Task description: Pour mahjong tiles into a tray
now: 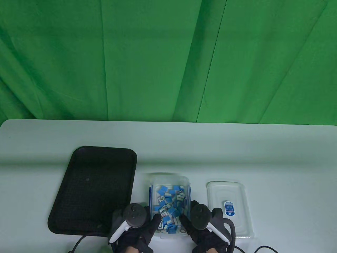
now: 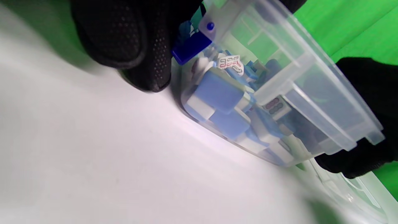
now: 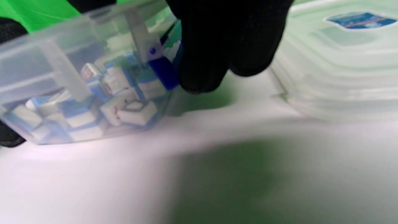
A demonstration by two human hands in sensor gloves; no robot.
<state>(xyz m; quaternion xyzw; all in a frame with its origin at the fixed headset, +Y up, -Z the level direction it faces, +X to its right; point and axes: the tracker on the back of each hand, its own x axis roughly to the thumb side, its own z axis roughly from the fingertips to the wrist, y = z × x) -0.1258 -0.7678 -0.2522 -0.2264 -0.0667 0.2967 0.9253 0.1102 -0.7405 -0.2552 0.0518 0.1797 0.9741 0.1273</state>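
Observation:
A clear plastic container (image 1: 169, 181) full of blue-and-white mahjong tiles (image 1: 169, 204) stands near the table's front edge. A black tray (image 1: 92, 189) lies just left of it. My left hand (image 1: 154, 221) grips the container's left wall near its front corner, thumb over the rim. My right hand (image 1: 185, 221) grips the right wall the same way. In the left wrist view my fingers (image 2: 136, 46) press the container (image 2: 311, 87) by a blue latch, with the tiles (image 2: 224, 93) showing through its wall. In the right wrist view my fingers (image 3: 217, 46) press the container (image 3: 46, 56) above the tiles (image 3: 124, 105).
The container's clear lid (image 1: 229, 208), with a blue label, lies flat just right of my right hand and also shows in the right wrist view (image 3: 342, 62). Cables trail off the table's front edge. A green cloth hangs behind the white table (image 1: 237, 147).

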